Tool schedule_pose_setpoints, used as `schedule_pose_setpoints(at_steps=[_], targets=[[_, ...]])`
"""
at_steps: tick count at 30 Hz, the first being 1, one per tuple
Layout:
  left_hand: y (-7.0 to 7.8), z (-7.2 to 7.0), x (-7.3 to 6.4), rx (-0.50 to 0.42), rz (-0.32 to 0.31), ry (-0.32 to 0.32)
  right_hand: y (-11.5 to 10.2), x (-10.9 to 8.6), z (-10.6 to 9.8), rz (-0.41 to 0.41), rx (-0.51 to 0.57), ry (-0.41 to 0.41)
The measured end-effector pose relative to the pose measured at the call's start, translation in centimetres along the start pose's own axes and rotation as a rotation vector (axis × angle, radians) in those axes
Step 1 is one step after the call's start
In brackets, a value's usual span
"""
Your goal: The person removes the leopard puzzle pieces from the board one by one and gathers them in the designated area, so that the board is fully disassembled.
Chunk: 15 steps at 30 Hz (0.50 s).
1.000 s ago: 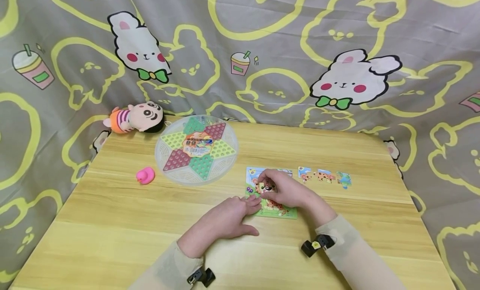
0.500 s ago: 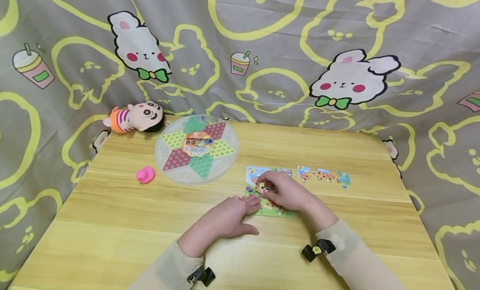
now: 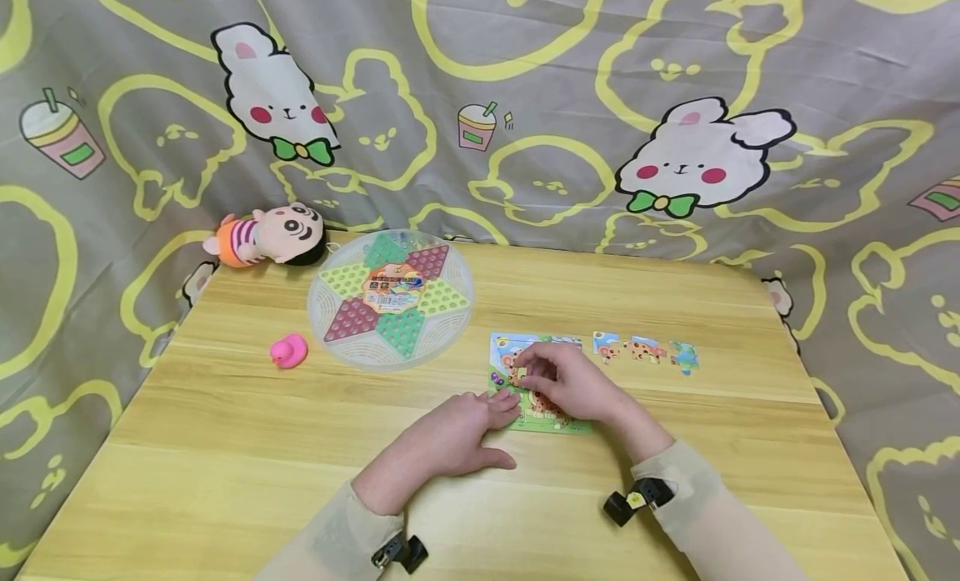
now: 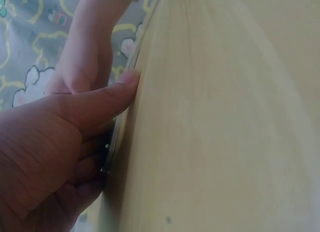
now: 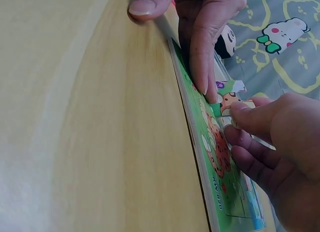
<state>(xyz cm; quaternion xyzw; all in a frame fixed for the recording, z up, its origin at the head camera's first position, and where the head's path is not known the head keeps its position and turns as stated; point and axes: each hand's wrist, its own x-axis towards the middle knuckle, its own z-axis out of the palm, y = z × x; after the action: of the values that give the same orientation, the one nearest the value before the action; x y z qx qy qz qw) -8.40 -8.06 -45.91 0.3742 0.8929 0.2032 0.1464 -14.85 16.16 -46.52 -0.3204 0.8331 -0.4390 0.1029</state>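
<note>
A jigsaw board [image 3: 551, 425] with a spotted leopard picture lies flat on the table in the head view. My right hand [image 3: 572, 383] is over it, thumb and fingertips pinching a puzzle piece [image 5: 229, 103] with leopard spots; the right wrist view shows this piece tilted up from the board. At the board's left edge rests my left hand [image 3: 459, 431], its fingers extended onto the board and its thumb apart on the table side. Part of the picture is hidden under my right hand.
Several loose puzzle pieces [image 3: 647, 351] lie in a row right of the board. A round Chinese checkers board [image 3: 392, 300] stands left of it, with a pink rubber duck [image 3: 289, 351] and a plush doll [image 3: 266, 235] farther left. A patterned curtain [image 3: 555, 81] borders the table.
The leopard's face, visible by my right fingers a second ago, is now mostly hidden as the piece there has tilted. My left hand stays at the board's edge.
</note>
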Motion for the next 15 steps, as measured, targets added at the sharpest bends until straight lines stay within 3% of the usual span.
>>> schedule_pose_setpoints(at_steps=[9,15], targets=[[-0.04,-0.07,-0.09,-0.006,-0.005,-0.002,-0.22,-0.39,0.41,0.030,0.063,0.022],[-0.06,0.04,-0.08,-0.012,0.009,0.007,-0.48,-0.84,0.93,0.000,0.005,0.062]])
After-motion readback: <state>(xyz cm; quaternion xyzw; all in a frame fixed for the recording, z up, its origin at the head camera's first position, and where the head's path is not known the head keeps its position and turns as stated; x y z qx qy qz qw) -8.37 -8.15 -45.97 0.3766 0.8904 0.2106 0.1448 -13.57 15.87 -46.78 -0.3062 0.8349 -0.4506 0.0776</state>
